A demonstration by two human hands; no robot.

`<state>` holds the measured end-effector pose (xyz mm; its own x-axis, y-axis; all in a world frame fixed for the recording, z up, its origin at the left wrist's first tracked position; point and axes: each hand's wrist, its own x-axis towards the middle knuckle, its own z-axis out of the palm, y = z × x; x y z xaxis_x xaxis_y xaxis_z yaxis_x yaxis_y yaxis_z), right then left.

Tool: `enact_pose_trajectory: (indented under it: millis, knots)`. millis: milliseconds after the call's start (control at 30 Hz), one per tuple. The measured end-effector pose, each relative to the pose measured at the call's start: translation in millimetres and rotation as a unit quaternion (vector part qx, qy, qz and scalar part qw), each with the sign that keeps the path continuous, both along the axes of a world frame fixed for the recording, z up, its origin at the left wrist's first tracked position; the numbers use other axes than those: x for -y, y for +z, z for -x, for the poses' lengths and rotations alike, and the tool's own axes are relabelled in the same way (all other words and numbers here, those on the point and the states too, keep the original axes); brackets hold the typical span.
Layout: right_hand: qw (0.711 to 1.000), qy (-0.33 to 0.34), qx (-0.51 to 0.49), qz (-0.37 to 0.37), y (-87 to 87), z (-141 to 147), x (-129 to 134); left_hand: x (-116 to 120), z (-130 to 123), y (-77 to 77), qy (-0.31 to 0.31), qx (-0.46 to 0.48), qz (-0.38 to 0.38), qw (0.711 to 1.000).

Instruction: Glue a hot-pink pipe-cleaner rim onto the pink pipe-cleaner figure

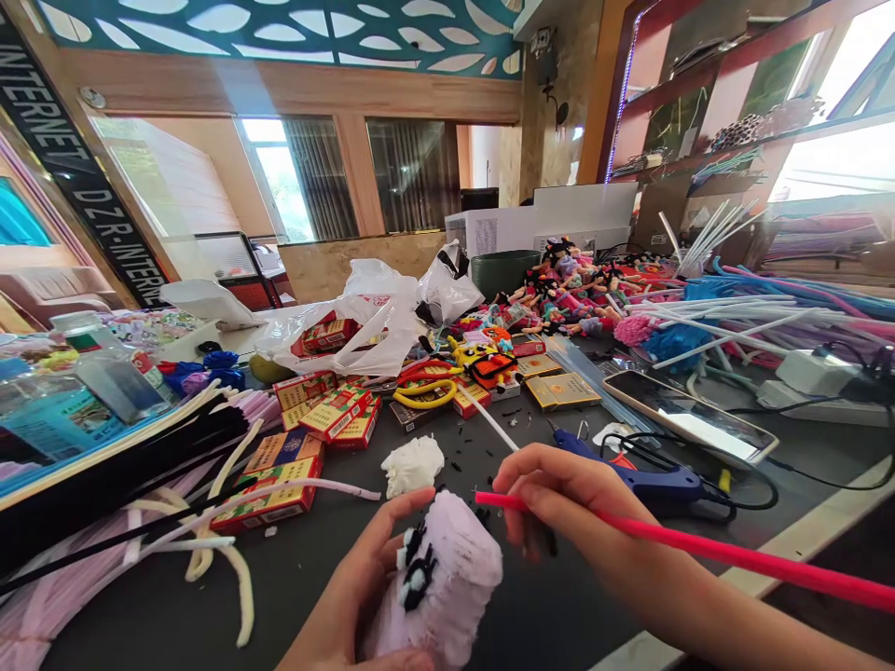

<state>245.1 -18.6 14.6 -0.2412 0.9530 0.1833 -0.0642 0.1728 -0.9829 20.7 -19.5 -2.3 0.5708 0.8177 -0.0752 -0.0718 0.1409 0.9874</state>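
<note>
The left hand [356,578] cups a lilac pipe-cleaner figure [447,582] at the near edge of the desk [545,596] — its fingers spread around the lower side, the thumb reaching up beside it. The figure's body looks complete: fuzzy lilac coils, tightly wound, form a stubby column, and two black-and-white eyes [418,564] sit on its front. No arms, legs or other trim show on it, at least on the side in view.

Just right of the figure, the right hand [566,494] has its fingers curled, thumb and forefinger pinching a hot-pink pipe cleaner [734,550] that runs out past the right edge of the view. Just beyond the figure lies a white fluffy lump [412,466]; farther right of it is a blue glue gun [643,480]. Past the lump, yellow-handled scissors [419,391] rest among red-and-yellow cartons [336,415], and a phone [692,415] lies well to the right. Left of the figure, bundles of black and lilac pipe cleaners [104,475] spill across the desk. Farthest off, behind the figure, a heap of small, finished-looking pipe-cleaner dolls [566,289] sits near a white plastic bag [356,326].
</note>
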Motion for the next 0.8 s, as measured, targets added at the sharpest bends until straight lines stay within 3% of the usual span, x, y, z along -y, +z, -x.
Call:
enact_pose_trajectory:
  millis: [200, 400, 667, 800]
  knots:
    - [0.999, -0.026, 0.028, 0.018, 1.7, -3.7, 0.6, -0.2, -3.7, 3.7, 0.038, -0.028, 0.012, 0.999]
    - [0.998, -0.013, -0.027, 0.062, 1.1, -5.1, -1.3, -4.1, -2.1, 2.9, 0.079, -0.071, -0.020, 0.994]
    - [0.998, -0.045, -0.042, 0.035, 0.9, -4.4, -2.2, -3.8, -5.4, 3.3, 0.091, -0.072, -0.047, 0.992]
    - [0.997, -0.057, -0.045, 0.021, -2.2, -3.2, -0.2, -3.5, -3.1, -2.1, 0.105, -0.100, -0.095, 0.985]
